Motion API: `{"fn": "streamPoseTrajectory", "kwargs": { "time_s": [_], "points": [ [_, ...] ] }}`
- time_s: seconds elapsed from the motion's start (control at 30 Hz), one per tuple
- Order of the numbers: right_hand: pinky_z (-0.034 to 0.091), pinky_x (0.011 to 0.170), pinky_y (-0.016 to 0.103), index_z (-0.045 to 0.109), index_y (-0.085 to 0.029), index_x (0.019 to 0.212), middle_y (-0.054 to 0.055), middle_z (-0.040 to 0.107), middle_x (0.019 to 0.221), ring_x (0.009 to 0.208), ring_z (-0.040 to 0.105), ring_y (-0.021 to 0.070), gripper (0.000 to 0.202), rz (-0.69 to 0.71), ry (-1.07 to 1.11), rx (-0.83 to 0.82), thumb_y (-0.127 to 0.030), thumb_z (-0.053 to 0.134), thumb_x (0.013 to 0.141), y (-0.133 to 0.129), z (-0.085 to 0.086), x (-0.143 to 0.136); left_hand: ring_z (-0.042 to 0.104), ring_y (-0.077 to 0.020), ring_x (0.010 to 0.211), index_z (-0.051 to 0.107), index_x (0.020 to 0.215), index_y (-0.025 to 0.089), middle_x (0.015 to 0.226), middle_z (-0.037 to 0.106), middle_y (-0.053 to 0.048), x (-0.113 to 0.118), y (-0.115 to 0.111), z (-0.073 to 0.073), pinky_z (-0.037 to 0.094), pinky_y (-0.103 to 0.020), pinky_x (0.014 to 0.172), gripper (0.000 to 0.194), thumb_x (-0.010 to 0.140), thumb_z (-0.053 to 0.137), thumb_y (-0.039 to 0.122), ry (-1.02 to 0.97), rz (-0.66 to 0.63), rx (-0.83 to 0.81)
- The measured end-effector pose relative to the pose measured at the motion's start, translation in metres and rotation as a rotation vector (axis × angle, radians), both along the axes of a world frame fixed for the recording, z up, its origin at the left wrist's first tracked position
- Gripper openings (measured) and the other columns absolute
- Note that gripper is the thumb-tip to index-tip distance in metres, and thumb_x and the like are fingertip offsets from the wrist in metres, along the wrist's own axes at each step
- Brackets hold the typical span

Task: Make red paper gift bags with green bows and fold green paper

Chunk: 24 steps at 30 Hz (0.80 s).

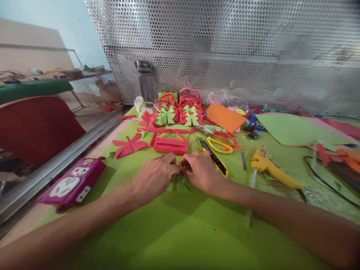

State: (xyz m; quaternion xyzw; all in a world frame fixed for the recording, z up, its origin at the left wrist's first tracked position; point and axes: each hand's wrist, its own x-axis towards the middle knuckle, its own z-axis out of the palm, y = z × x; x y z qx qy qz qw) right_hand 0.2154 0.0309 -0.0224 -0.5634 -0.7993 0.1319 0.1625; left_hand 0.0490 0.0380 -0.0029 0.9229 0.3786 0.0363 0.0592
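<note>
My left hand and my right hand meet at the middle of the green table surface, fingers pinched close together. Between the fingertips shows a tiny bit of red; the rest of it is hidden. Cut green paper strips fan out just below the fingers. Beyond the hands lies a small red paper bag with a handle. A red paper flower is to its left. Close to my right hand are a yellow and black cutter and yellow-handled scissors.
Finished paper bags with bows stand at the back beside a grey bottle. A purple power strip lies left, a yellow glue gun right. Orange paper and green sheets lie behind. A perforated metal panel rises at the back.
</note>
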Motion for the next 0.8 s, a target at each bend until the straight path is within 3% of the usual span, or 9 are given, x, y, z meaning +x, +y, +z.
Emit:
{"fn": "streamPoseTrajectory", "kwargs": {
  "time_s": [0.17, 0.37, 0.5, 0.63, 0.8],
  "points": [
    [0.022, 0.096, 0.052, 0.061, -0.020, 0.081, 0.000, 0.067, 0.077, 0.087, 0.056, 0.0200, 0.010, 0.002, 0.022, 0.002, -0.013, 0.060, 0.074, 0.000, -0.002, 0.000, 0.048, -0.0134, 0.066, 0.065, 0.073, 0.016, 0.076, 0.051, -0.003, -0.001, -0.004, 0.005, 0.030, -0.027, 0.057, 0.030, 0.079, 0.042, -0.002, 0.070, -0.012, -0.021],
    [0.026, 0.094, 0.048, 0.062, -0.019, 0.083, 0.002, 0.066, 0.078, 0.087, 0.056, 0.0200, 0.013, -0.007, 0.001, -0.004, -0.011, 0.061, 0.074, -0.002, 0.002, 0.000, 0.049, -0.0206, 0.083, 0.066, 0.098, 0.020, 0.087, 0.050, -0.007, -0.003, -0.015, 0.010, 0.034, -0.030, 0.061, 0.052, 0.067, 0.037, -0.010, 0.217, -0.014, 0.002],
    [0.027, 0.092, 0.046, 0.064, -0.020, 0.082, 0.002, 0.067, 0.078, 0.090, 0.057, 0.0207, 0.008, -0.001, -0.009, -0.056, -0.015, 0.058, 0.081, -0.002, 0.010, 0.000, 0.047, -0.0234, 0.086, 0.062, 0.105, 0.018, 0.093, 0.049, -0.009, -0.004, -0.023, 0.005, 0.039, -0.034, 0.064, 0.047, 0.074, 0.035, -0.006, 0.255, -0.048, 0.083],
    [0.030, 0.088, 0.040, 0.067, -0.020, 0.085, 0.003, 0.070, 0.081, 0.087, 0.059, 0.0199, 0.016, 0.015, -0.029, -0.092, -0.019, 0.051, 0.087, 0.003, 0.016, 0.001, 0.048, -0.0236, 0.085, 0.060, 0.102, 0.013, 0.094, 0.049, -0.010, -0.005, -0.027, 0.002, 0.044, -0.035, 0.064, 0.039, 0.078, 0.035, -0.004, 0.273, -0.036, 0.082],
    [0.032, 0.084, 0.037, 0.068, -0.020, 0.081, 0.004, 0.070, 0.080, 0.088, 0.058, 0.0211, 0.008, 0.027, -0.071, -0.088, -0.023, 0.061, 0.081, 0.005, 0.013, 0.001, 0.050, -0.0240, 0.085, 0.058, 0.105, 0.014, 0.095, 0.051, -0.010, -0.007, -0.030, -0.003, 0.046, -0.034, 0.062, 0.033, 0.083, 0.038, 0.000, 0.268, -0.024, 0.106]
  ]
}}
